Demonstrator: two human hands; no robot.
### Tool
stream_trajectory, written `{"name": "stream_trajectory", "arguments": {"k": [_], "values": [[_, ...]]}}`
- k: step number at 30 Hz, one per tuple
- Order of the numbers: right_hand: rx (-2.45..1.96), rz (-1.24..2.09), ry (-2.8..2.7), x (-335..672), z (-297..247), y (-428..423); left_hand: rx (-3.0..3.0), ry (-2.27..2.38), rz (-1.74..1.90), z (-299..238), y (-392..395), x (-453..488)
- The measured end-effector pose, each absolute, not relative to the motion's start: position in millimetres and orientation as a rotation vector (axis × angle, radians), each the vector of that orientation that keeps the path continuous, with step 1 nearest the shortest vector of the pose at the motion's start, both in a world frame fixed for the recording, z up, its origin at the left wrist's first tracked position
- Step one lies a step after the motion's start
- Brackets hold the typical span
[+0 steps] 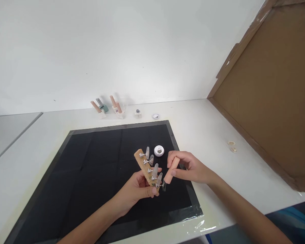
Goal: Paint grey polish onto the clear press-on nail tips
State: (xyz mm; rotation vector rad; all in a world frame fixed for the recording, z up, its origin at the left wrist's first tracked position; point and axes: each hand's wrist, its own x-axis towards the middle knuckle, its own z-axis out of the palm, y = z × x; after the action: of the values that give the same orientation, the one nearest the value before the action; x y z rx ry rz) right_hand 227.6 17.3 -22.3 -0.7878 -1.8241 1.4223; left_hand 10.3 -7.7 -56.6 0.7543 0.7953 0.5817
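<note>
My left hand (136,189) grips a tan display strip (144,166) near its lower end. Along the strip stand several small metal holders carrying clear, frosted-looking nail tips (155,170). Between the thumb and fingers of my right hand (189,166) is a nail polish brush (172,170) with a peach handle. Its dark bristle end points down beside the lowest nail tip; whether the two touch I cannot tell. Just past the strip, a small round white pot (159,151) with something greyish in its middle sits on the black mat (104,169).
At the back stand several nail polish bottles (119,110) with peach and grey caps, a small white block (137,114) and a round white dish (156,116). Two small round pieces (231,143) lie at right, near a large brown cardboard panel (269,101).
</note>
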Motion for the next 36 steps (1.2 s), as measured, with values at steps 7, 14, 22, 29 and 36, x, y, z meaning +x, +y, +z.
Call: {"name": "stream_trajectory", "arguments": {"k": [7, 14, 22, 29, 36], "values": [[-0.968, 1.405, -1.731, 228.0, -24.5, 19.3, 0.742, 0.818, 0.585, -56.3, -7.5, 10.1], [-0.876, 1.417, -1.697, 232.4, -25.6, 19.9, 0.737, 0.810, 0.587, -56.4, -7.6, 10.2], [-0.898, 1.431, -1.790, 226.2, -23.2, 18.5, 0.746, 0.798, 0.583, -57.0, -7.0, 10.0], [-0.936, 1.391, -1.692, 230.5, -26.5, 19.8, 0.746, 0.825, 0.580, -55.2, -7.3, 10.8], [-0.876, 1.440, -1.818, 225.9, -22.6, 17.5, 0.739, 0.829, 0.571, -54.0, -7.6, 10.5]]}}
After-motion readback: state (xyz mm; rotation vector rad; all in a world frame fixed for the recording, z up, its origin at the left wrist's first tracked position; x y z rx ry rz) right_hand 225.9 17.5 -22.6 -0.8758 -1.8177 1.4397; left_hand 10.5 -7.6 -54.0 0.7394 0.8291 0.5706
